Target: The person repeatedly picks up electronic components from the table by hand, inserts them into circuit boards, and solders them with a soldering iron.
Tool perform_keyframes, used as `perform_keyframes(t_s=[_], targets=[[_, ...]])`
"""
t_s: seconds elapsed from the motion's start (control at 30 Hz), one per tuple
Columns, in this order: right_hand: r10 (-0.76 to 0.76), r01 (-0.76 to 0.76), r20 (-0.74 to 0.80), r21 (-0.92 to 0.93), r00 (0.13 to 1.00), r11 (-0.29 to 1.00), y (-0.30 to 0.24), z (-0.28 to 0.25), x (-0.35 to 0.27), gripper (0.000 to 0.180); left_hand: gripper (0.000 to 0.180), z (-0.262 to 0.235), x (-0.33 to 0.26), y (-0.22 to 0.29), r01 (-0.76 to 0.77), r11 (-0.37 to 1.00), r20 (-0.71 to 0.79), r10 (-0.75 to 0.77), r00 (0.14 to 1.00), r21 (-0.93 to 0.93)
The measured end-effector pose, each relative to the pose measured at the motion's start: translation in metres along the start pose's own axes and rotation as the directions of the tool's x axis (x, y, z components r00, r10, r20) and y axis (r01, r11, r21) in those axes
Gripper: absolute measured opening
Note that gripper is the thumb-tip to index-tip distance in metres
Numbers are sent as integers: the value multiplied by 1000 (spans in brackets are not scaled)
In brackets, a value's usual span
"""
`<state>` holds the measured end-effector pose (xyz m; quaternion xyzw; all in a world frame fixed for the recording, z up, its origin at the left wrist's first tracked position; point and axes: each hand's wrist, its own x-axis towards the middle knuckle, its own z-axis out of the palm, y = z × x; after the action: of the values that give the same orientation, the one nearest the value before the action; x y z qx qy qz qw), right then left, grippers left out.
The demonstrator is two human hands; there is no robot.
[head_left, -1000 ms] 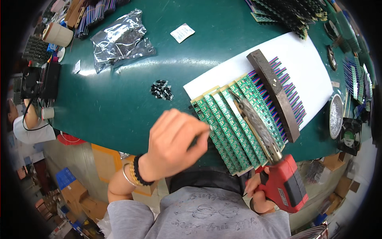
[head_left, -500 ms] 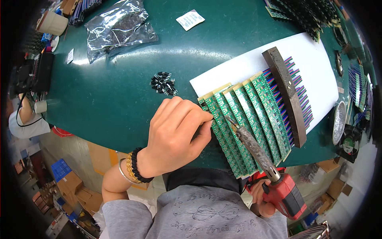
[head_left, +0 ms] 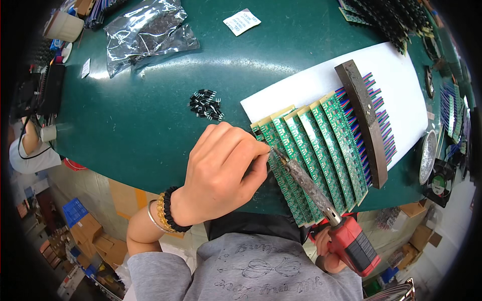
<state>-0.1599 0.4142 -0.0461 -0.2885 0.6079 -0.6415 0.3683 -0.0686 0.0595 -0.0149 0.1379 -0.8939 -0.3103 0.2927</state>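
A fanned row of narrow green circuit boards (head_left: 321, 145) lies on a white sheet (head_left: 404, 90). At the leftmost board, my left hand (head_left: 218, 173) is closed, thumb and forefinger pinched at its edge; whatever lies between the fingertips is hidden. My right hand (head_left: 327, 253) grips the red handle of a soldering iron (head_left: 354, 245). The iron's tip reaches the leftmost boards, close beside my left fingertips; whether it touches cannot be made out. Beyond my left hand sits a small pile of black components with metal pins (head_left: 205, 104).
A dark heavy bar (head_left: 365, 115) lies across the boards' coloured wires. Further back are a clear plastic bag (head_left: 150, 40) and a small white packet (head_left: 242, 22). More boards (head_left: 389, 20) are heaped at the far right, with a small fan (head_left: 441, 181) at the right edge.
The soldering iron has moved left and slightly down, bringing its tip close to my left fingertips. My left hand keeps its pinch in nearly the same place.
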Motion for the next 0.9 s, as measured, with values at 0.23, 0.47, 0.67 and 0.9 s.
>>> perform_keyframes(t_s=[0.23, 0.47, 0.67, 0.9], targets=[[98, -68, -130, 216, 987, 974, 1, -11, -29, 65, 22, 0, 0, 0, 2, 1000, 2, -2, 1000, -9], [-35, 36, -15, 37, 999, 999, 17, -10, -16, 55, 22, 0, 0, -1, -1, 1000, -4, 1, 1000, -16], [58, -60, -40, -50, 997, 997, -3, -3, -15, 51, 21, 0, 0, 0, 1, 1000, -4, -1, 1000, -18], [764, -532, -330, 565, 554, 630, -1, -23, -37, 56, 21, 0, 0, 0, 0, 1000, -3, 0, 1000, -22]])
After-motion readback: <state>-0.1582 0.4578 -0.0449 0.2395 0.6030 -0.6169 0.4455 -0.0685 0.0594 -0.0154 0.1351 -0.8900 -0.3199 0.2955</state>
